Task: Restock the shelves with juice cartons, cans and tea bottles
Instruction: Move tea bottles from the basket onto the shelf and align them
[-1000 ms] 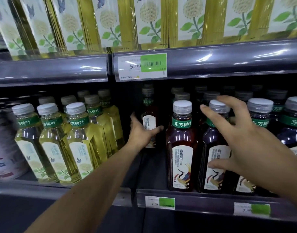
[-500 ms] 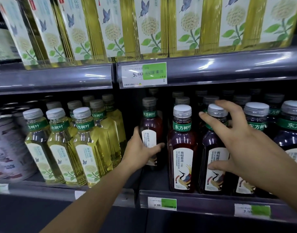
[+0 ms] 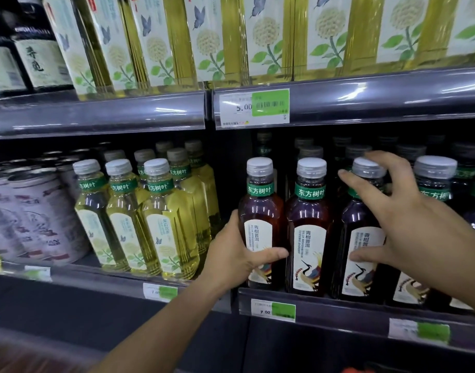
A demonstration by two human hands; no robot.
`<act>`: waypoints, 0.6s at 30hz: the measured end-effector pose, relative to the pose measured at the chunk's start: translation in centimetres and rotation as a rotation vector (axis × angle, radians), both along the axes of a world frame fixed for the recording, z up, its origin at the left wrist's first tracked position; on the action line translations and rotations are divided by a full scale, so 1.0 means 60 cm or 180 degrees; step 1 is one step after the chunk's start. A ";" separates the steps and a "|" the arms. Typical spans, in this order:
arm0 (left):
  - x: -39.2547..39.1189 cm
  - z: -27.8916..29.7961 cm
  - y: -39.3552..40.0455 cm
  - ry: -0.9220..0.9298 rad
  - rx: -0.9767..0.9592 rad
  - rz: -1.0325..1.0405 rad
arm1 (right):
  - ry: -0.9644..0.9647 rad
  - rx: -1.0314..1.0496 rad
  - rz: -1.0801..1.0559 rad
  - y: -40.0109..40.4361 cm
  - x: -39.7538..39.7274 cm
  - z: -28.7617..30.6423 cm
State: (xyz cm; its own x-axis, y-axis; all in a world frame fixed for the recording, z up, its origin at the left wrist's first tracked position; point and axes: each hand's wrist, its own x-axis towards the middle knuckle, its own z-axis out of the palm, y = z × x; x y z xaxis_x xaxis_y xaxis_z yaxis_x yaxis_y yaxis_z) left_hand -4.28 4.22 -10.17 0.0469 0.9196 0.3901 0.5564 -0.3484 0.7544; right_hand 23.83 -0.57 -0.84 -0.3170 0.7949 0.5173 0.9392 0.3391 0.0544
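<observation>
My left hand point(image 3: 235, 258) grips a dark red tea bottle point(image 3: 260, 211) with a white cap and green neck band, standing at the front left of the right-hand shelf section. A second dark tea bottle point(image 3: 309, 224) stands right beside it. My right hand point(image 3: 397, 224) is spread over a third dark bottle point(image 3: 362, 238), fingers straight near its cap and thumb on its label. More dark bottles fill the rows behind and to the right.
Yellow tea bottles point(image 3: 161, 224) stand in rows to the left, and pale cans point(image 3: 34, 219) further left. Flower-print juice cartons point(image 3: 257, 39) line the upper shelf above a price tag point(image 3: 253, 107). The lower shelf's front rail point(image 3: 338, 310) carries price labels.
My left hand has drawn the dark tea bottle from deep in the shelf forward to the front row. My right hand stays spread over its bottle.
</observation>
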 end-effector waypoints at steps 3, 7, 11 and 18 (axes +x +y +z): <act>0.005 0.000 -0.007 0.0100 0.0054 0.0186 | -0.0041 0.0067 0.0006 0.006 0.000 -0.003; 0.012 -0.003 -0.016 0.0273 0.0104 0.0404 | -0.0045 0.0108 0.0002 0.012 0.001 -0.004; 0.013 -0.006 -0.021 0.0279 0.0007 0.0361 | -0.0037 0.0033 0.0008 0.005 -0.001 0.001; -0.018 0.014 0.022 -0.1664 -0.0680 0.0417 | -0.0051 -0.0060 -0.0043 -0.001 -0.003 0.003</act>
State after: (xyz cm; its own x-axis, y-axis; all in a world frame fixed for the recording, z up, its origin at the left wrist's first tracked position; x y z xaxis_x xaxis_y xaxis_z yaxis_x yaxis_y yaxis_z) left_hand -5.37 5.55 -9.35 -0.2216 0.9656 0.1359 0.1192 -0.1115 0.9866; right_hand 23.64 -0.61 -0.66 -0.3141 0.8088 0.4971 0.9428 0.3274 0.0630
